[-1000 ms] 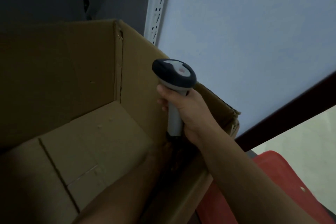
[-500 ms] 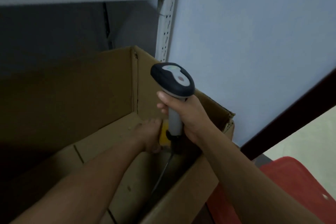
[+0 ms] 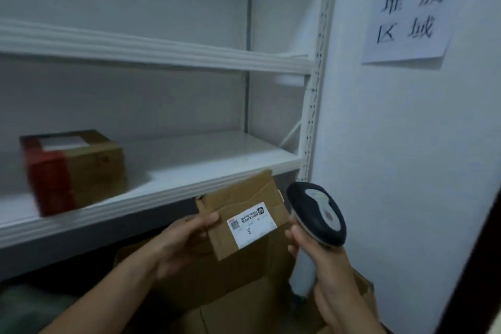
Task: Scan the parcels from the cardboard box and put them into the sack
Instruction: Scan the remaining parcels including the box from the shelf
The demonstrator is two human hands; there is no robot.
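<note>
While the left grip [image 3: 185, 238] clamps the flat parcel [image 3: 241, 198] by its left edge, label [image 3: 252, 225] up, long axis running toward the right grip [image 3: 325, 268], that grip wraps the scanner [image 3: 317, 214], head just right of the label; cardboard box [image 3: 244, 295] below both.

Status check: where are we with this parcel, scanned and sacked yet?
Done: the parcel is out of the cardboard box, held by the left hand. In hand: the right hand holds the scanner beside its label. Left: sacking it; no sack in view.
</note>
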